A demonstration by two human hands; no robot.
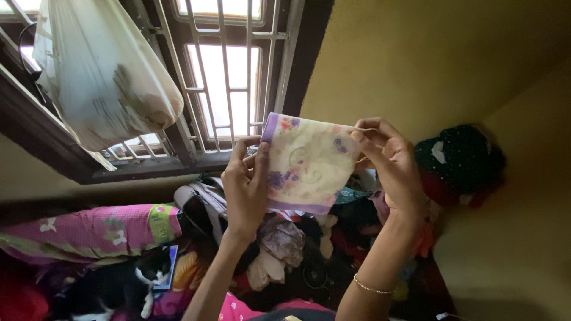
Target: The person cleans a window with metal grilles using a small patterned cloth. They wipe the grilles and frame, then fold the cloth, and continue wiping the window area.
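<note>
While both arms are raised toward the barred window (223,77), the left hand (247,184) pinches the left edge of a folded floral handkerchief (309,160) with a purple border, and the right hand (386,160) grips its upper right corner. The cloth hangs above a heap of clothes (291,244); a black-and-white cat (119,285) lies lower left.

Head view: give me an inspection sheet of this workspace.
Surface: clothes pile on the bedding, pink patterned cloth at left.
Job's things: folded floral handkerchief, purple border, held up.
Clutter: black-and-white cat; phone beside it.
Grips: left hand and right hand each pinch a handkerchief edge.
Cables: nothing seen.
Surroundings: barred window, hanging plastic bag, yellow wall.
</note>
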